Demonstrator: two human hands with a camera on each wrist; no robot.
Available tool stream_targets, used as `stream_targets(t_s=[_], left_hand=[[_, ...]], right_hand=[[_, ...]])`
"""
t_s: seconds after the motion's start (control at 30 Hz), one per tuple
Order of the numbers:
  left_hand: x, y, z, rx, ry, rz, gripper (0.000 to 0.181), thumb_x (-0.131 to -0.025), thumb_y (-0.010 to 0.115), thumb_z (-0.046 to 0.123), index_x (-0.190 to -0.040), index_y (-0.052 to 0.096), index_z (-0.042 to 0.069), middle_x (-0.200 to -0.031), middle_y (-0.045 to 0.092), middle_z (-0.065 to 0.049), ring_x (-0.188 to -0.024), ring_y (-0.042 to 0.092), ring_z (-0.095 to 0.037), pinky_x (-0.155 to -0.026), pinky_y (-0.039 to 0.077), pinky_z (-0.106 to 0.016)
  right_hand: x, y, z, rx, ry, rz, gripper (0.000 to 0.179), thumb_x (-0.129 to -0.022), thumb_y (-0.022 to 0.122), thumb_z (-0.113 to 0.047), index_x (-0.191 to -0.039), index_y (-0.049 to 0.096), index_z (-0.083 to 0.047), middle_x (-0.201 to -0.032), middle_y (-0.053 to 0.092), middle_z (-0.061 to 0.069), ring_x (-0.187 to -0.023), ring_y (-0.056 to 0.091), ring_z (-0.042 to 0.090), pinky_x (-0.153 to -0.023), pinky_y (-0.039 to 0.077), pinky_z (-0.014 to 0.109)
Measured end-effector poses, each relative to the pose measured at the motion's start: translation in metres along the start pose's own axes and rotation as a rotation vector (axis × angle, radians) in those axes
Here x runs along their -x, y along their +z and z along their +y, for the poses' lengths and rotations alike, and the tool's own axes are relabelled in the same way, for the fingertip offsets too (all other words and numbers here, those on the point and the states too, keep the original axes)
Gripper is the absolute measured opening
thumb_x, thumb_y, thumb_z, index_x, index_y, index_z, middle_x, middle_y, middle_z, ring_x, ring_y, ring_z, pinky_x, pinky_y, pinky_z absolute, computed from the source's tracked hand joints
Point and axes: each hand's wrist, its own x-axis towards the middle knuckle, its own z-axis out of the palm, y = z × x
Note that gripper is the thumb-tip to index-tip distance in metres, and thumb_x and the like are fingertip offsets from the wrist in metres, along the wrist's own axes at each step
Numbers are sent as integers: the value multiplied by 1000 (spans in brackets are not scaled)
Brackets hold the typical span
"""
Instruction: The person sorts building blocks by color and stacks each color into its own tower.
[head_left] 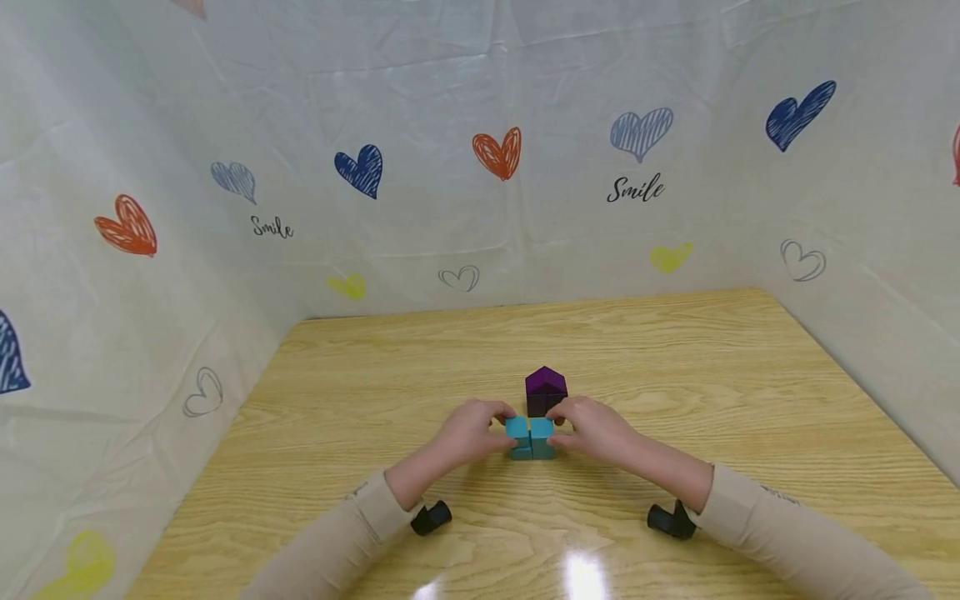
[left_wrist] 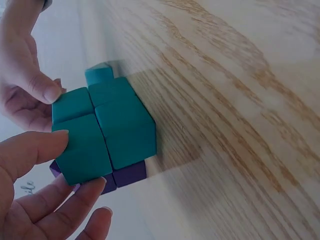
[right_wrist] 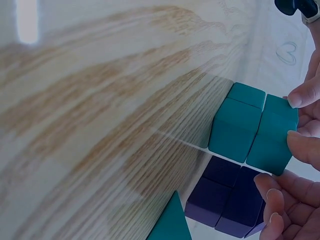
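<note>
Teal cubes (head_left: 542, 438) stand on the table in a block two wide and two high. My left hand (head_left: 468, 432) pinches the upper left teal cube (left_wrist: 84, 149) between thumb and fingertips. On the other side, my right hand (head_left: 596, 429) pinches the upper right cube (right_wrist: 272, 142), its thumb on the near face. Close behind stand stacked purple blocks (head_left: 546, 390), their top pointed in the head view. A teal triangular block (right_wrist: 172, 222) lies to the right of the cubes; in the head view my right hand hides it.
The wood-grained table (head_left: 390, 358) reaches back to a white curtain (head_left: 420, 242) printed with hearts. Black camera mounts (head_left: 432, 517) hang below both wrists. Light glares off the table's near part.
</note>
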Motion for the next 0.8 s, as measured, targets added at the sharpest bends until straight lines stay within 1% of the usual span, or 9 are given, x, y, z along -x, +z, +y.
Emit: stream_targets(t_s=[0.23, 0.37, 0.5, 0.63, 0.8], left_hand=[[-1, 4, 2, 0, 3, -5, 33, -78, 72, 26, -107, 66, 11, -98, 66, -1, -90, 58, -18, -74, 47, -29], [0, 5, 1, -2, -4, -13, 37, -77, 74, 25, -109, 64, 11, -97, 66, -2, -90, 58, -18, -75, 47, -30], [0, 7, -1, -44, -17, -23, 39, -75, 75, 27, -108, 64, 10, -95, 66, -2, -89, 57, -19, -77, 47, -31], [-1, 9, -4, -92, 1, -20, 36, -75, 75, 27, -104, 65, 8, -93, 67, -2, -87, 58, -18, -77, 48, -30], [0, 11, -6, -113, 22, -11, 35, -75, 75, 28, -103, 65, 8, -92, 67, -1, -86, 59, -17, -76, 48, -29]], right_hand=[[0, 0, 0, 0, 9, 0, 28, -79, 72, -21, -99, 67, -2, -87, 65, 4, -79, 59, 19, -65, 48, 27], [0, 0, 0, -16, 17, -2, 28, -78, 72, -21, -98, 67, -2, -88, 65, 4, -80, 59, 19, -65, 48, 27], [0, 0, 1, -71, 33, -12, 31, -77, 73, -17, -101, 65, 0, -88, 65, 6, -78, 60, 19, -63, 47, 24], [0, 1, 3, -135, 43, -23, 33, -76, 73, -13, -103, 64, 2, -87, 65, 6, -75, 59, 18, -60, 43, 20], [-1, 2, 4, -135, 39, -18, 31, -76, 73, -14, -101, 64, 1, -87, 65, 6, -76, 59, 17, -61, 44, 21]])
